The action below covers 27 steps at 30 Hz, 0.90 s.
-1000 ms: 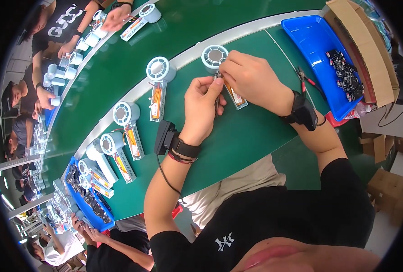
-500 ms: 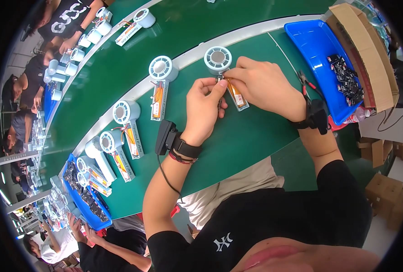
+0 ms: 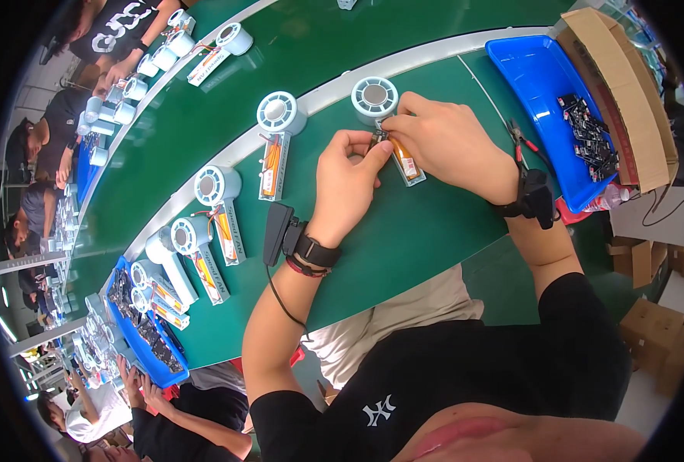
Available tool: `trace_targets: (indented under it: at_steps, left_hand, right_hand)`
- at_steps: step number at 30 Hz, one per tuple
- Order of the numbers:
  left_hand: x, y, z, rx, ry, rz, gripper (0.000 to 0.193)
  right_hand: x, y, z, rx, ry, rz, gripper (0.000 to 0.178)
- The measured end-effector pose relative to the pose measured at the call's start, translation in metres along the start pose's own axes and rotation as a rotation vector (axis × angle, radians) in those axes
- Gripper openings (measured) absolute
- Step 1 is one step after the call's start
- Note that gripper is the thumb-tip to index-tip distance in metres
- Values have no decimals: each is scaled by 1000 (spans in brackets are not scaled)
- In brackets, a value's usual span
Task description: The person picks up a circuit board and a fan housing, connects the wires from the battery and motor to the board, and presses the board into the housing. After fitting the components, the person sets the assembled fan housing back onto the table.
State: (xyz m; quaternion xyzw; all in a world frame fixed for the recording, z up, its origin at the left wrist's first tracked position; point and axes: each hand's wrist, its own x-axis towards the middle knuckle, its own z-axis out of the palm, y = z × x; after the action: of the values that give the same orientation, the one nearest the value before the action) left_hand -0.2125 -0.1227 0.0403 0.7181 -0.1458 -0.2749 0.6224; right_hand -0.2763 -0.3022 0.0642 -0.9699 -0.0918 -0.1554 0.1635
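A pale blue handheld fan (image 3: 374, 94) lies on the green bench, its handle open toward me with an orange-wrapped battery (image 3: 408, 163) inside. My left hand (image 3: 346, 175) pinches a small dark circuit board (image 3: 379, 137) between thumb and forefinger, right beside the fan's neck. Against that same neck, my right hand (image 3: 459, 148) has thumb and forefinger pressed together; whatever is in them is hidden by the fingers. Left of my hands rests another open fan (image 3: 278, 115), its battery and red wires showing in the handle.
More fans (image 3: 217, 187) line the bench's curved left edge. A blue bin (image 3: 523, 73) with several small black boards stands at right, beside a cardboard box (image 3: 627, 92) and red-handled pliers (image 3: 523, 140). Another blue bin (image 3: 174, 377) is at lower left. Co-workers sit along the left.
My left fingers have shifted slightly, and the small board now shows more at the fan's neck. On the green belt beyond, a fan has moved a little left.
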Motion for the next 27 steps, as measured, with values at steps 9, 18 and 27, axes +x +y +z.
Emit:
trace_targets:
  at_steps: [9, 18, 27]
  left_hand:
    - [1, 2, -3, -31, -21, -80, 32]
    - [5, -1, -6, -181, -63, -139, 31]
    - [7, 5, -11, -351, -108, -217, 33]
  right_hand:
    - [-2, 2, 9, 6, 58, 74, 13]
    - [-1, -4, 5, -37, 80, -7, 12]
    - [-2, -15, -12, 17, -153, 67, 26]
